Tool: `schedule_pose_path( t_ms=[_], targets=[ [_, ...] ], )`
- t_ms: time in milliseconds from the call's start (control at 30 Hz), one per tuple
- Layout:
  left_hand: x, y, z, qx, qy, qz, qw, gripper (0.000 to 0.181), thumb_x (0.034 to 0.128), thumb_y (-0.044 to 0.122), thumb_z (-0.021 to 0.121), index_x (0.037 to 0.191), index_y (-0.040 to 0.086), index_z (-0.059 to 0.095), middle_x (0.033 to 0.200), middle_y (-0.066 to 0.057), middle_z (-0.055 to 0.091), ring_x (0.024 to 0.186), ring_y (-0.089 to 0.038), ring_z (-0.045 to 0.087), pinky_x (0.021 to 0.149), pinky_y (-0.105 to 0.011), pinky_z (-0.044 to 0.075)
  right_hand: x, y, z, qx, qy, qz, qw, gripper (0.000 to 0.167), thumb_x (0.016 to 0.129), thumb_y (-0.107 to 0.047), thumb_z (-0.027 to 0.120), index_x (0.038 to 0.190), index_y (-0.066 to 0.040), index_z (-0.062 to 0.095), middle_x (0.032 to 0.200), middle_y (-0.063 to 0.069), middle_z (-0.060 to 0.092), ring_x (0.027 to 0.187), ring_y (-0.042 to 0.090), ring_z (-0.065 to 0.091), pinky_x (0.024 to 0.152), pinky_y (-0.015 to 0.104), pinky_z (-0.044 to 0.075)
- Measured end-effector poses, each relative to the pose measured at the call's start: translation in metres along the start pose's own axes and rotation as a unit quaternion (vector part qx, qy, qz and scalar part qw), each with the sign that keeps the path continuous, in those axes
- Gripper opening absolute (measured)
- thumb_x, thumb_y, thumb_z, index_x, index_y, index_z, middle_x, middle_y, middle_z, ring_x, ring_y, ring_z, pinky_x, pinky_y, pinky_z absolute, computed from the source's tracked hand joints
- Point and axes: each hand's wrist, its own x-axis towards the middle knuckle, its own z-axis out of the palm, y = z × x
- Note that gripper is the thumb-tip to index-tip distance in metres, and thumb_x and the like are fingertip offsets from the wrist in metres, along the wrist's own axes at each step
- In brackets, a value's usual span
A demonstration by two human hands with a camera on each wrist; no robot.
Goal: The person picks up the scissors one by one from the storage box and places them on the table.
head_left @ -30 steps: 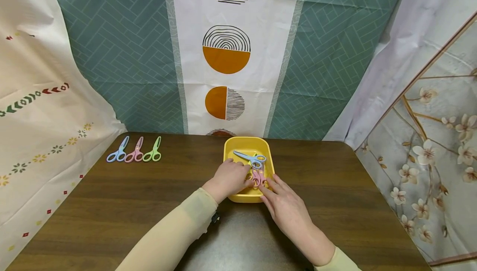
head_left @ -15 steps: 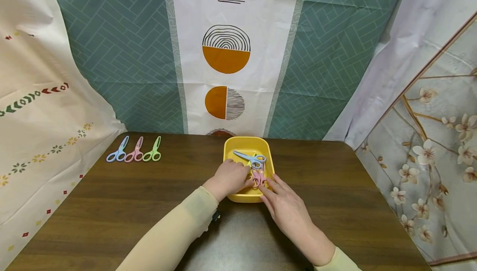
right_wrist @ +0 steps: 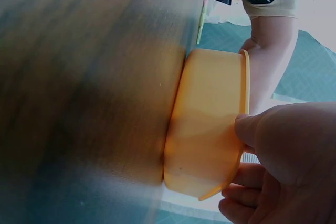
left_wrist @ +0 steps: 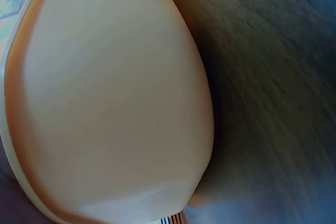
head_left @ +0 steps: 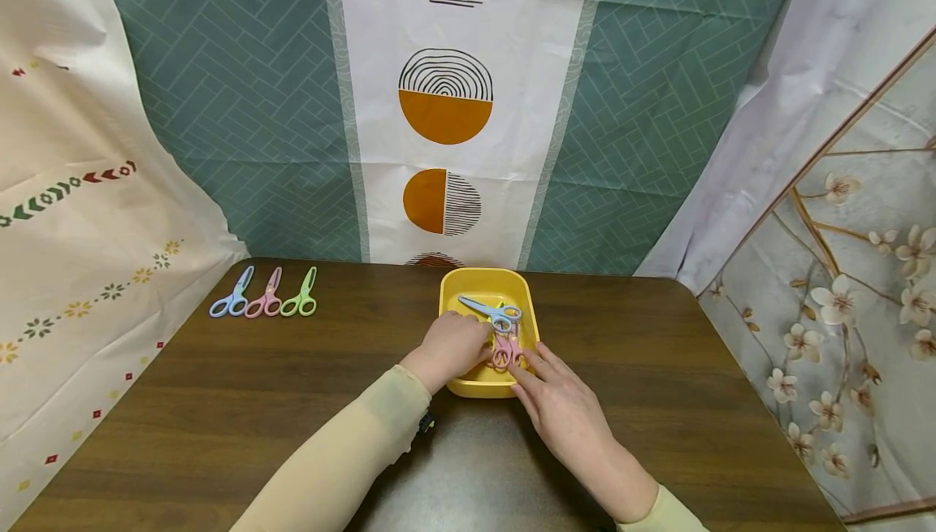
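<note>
A yellow box holds blue scissors, pink scissors and a mostly hidden green pair. My left hand reaches over the left rim, with its thumb beside the pink handles. Its fingertips are hidden, so whether it grips a pair cannot be told. At the near right corner, my right hand holds the box rim between thumb and fingers; the right wrist view shows the thumb against the rim. The box's outer wall fills much of the left wrist view.
On the far left of the brown table lie blue scissors, pink scissors and green scissors in a row, blades away from me. Behind the table hangs a patterned cloth; more cloth covers both sides.
My left thumb has drawn back leftward and in under the hand, and the pink handles show more. The right hand and the box stay in place.
</note>
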Motion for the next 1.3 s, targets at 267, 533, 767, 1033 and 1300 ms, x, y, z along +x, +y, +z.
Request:
schedule_pose_path(
  t_ms=[267, 533, 767, 1033, 1300],
  targets=[
    [0.000, 0.001, -0.001, 0.009, -0.002, 0.003, 1.0000, 0.026, 0.1013, 0.038, 0.083, 0.110, 0.014, 0.081, 0.098, -0.004, 0.081, 0.093, -0.027, 0.077, 0.096, -0.046, 0.057, 0.000, 0.000, 0.000, -0.002, 0.005, -0.003, 1.0000, 0.037, 0.100, -0.022, 0.084, 0.135, -0.010, 0.080, 0.145, 0.019, 0.070, 0.145, 0.040, 0.059, 0.115, 0.052, 0.051],
    [0.002, 0.002, -0.002, 0.000, 0.002, 0.001, 1.0000, 0.030, 0.0972, 0.034, 0.084, 0.116, 0.011, 0.079, 0.094, -0.007, 0.079, 0.089, -0.029, 0.076, 0.089, -0.049, 0.060, 0.000, 0.000, 0.000, -0.003, 0.000, -0.002, 1.0000, 0.037, 0.101, -0.023, 0.083, 0.136, -0.010, 0.080, 0.145, 0.018, 0.070, 0.145, 0.039, 0.058, 0.116, 0.052, 0.050],
    [0.002, 0.000, -0.002, -0.009, -0.009, -0.001, 0.9999, 0.038, 0.0951, 0.039, 0.086, 0.119, 0.010, 0.079, 0.093, -0.006, 0.077, 0.089, -0.028, 0.073, 0.091, -0.049, 0.059, 0.000, -0.001, 0.000, -0.003, -0.002, -0.002, 1.0000, 0.036, 0.102, -0.023, 0.083, 0.136, -0.010, 0.080, 0.145, 0.019, 0.070, 0.146, 0.039, 0.058, 0.116, 0.052, 0.050],
    [0.001, -0.001, -0.005, -0.012, 0.007, 0.004, 0.9999, 0.035, 0.0946, 0.043, 0.085, 0.114, 0.014, 0.081, 0.097, -0.005, 0.079, 0.097, -0.030, 0.076, 0.102, -0.053, 0.055, 0.000, -0.001, -0.001, -0.007, 0.026, -0.018, 0.9995, 0.037, 0.099, -0.020, 0.086, 0.133, -0.008, 0.081, 0.141, 0.021, 0.072, 0.143, 0.040, 0.060, 0.113, 0.053, 0.052],
    [-0.006, -0.001, -0.015, -0.006, 0.012, 0.013, 0.9998, 0.027, 0.0938, 0.041, 0.084, 0.106, 0.017, 0.080, 0.082, 0.000, 0.071, 0.090, -0.028, 0.073, 0.099, -0.053, 0.054, 0.000, 0.000, 0.000, -0.007, 0.012, -0.006, 0.9999, 0.036, 0.100, -0.022, 0.084, 0.134, -0.010, 0.081, 0.143, 0.019, 0.072, 0.145, 0.039, 0.059, 0.114, 0.052, 0.052]
  ],
)
